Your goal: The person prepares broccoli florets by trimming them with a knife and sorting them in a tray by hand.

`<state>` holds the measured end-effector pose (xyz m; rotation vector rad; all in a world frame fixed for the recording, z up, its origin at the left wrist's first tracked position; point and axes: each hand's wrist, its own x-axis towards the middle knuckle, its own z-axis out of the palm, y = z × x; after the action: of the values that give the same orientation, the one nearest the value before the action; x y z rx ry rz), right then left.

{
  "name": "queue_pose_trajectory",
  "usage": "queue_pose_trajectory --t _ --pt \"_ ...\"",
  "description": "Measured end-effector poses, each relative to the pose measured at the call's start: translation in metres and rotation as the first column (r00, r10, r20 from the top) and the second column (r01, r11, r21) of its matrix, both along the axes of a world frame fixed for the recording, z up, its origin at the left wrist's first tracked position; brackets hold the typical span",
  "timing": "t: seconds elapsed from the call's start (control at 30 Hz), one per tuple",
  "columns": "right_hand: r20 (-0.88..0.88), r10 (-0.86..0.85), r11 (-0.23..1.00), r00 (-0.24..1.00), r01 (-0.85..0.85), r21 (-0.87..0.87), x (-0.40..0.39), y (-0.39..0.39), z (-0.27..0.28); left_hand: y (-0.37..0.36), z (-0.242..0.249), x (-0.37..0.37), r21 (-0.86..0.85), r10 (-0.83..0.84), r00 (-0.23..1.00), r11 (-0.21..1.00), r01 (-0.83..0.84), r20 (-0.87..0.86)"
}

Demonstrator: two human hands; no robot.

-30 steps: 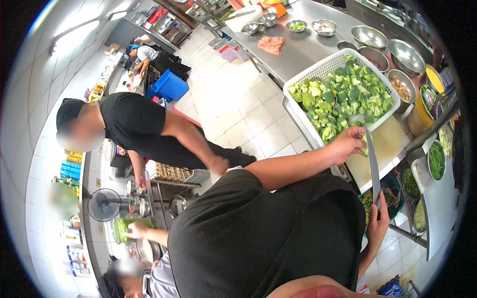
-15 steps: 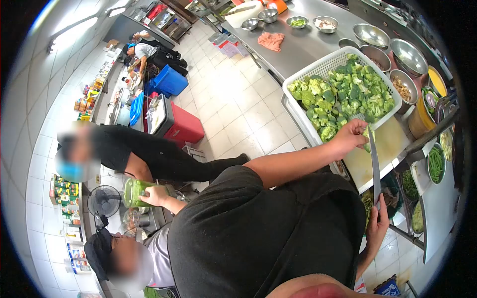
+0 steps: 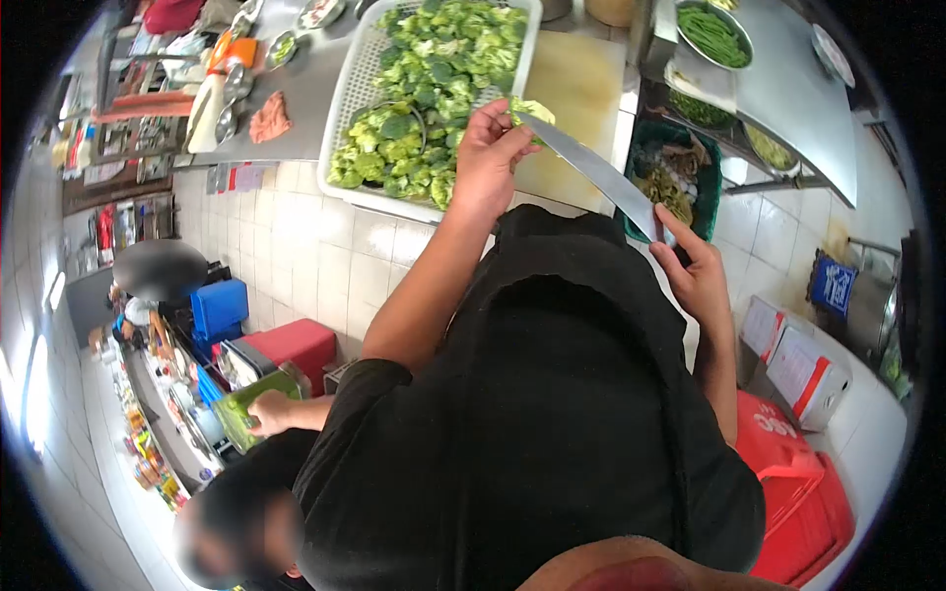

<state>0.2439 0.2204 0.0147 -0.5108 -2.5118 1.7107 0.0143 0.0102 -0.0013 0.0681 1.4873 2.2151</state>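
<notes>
My left hand (image 3: pixel 485 163) pinches a broccoli piece (image 3: pixel 535 110) above the near part of a yellowish cutting board (image 3: pixel 583 89). My right hand (image 3: pixel 698 271) is closed round the handle end of a large kitchen knife (image 3: pixel 596 175). Its blade slants up and left, with the tip end close to or against the broccoli; contact is hard to make out. Beside my left hand, a white perforated basket (image 3: pixel 333 133) holds many cut broccoli florets (image 3: pixel 443 59), with the curved rim of something dark among them.
A green-lined bin (image 3: pixel 702 202) with scraps stands below the board's right side. Green beans fill a bowl (image 3: pixel 716 35) at upper right. A pink cloth (image 3: pixel 270 118) lies on the steel counter. At lower left, a co-worker's hand (image 3: pixel 271 412) holds a green-filled container (image 3: pixel 234 409).
My view has swung to the right, so the basket and counter appear further left. Both hands keep their holds on the broccoli and the knife. The co-worker nearest the left has mostly left view.
</notes>
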Motion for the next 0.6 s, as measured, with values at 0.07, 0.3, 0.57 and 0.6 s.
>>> queue_pose_trajectory --t 0.07,0.3,0.57,0.6 --pt "0.051 -0.014 1.000 0.999 0.014 0.006 0.005 0.003 -0.002 0.005 0.000 0.001 0.025 -0.022 1.000 0.999 0.022 0.009" --pt "0.037 -0.073 0.996 0.997 0.075 -0.038 0.024 0.005 -0.017 0.021 -0.008 0.002 -0.012 -0.119 0.993 0.993 0.119 0.012" --pt "-0.082 -0.279 0.960 0.957 0.277 -0.043 0.037 -0.011 -0.044 0.061 -0.021 0.001 -0.078 -0.222 0.975 0.972 0.221 -0.014" --pt "-0.012 -0.290 0.956 0.957 0.289 -0.047 0.038 -0.011 -0.039 0.066 -0.023 0.002 -0.093 -0.238 0.971 0.967 0.236 -0.017"
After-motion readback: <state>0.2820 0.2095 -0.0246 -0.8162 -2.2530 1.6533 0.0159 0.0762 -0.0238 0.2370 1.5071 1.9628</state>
